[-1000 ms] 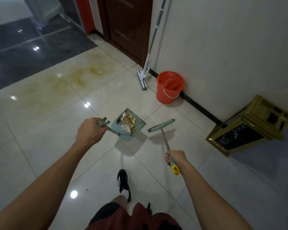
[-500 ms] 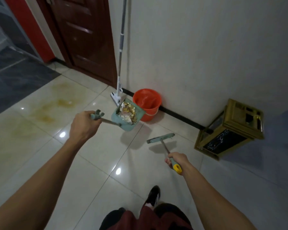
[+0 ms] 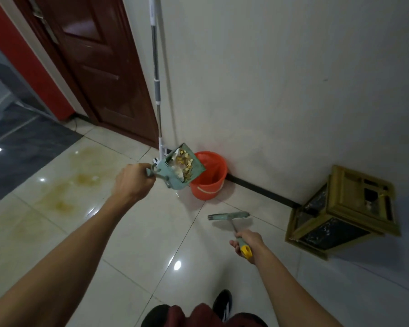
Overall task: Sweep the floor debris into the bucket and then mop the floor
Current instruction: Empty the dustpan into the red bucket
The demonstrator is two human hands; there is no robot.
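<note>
Debris sits in the teal dustpan gripped by the left hand beside the orange bucket; centre over its mouth before tipping, while the right hand grips the brush

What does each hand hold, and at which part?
Left hand grips the dustpan by its handle; right hand grips the broom near the yellow end of its handle.

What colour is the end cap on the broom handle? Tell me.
Yellow. The cap sticks out below the right hand in the head view.
</note>
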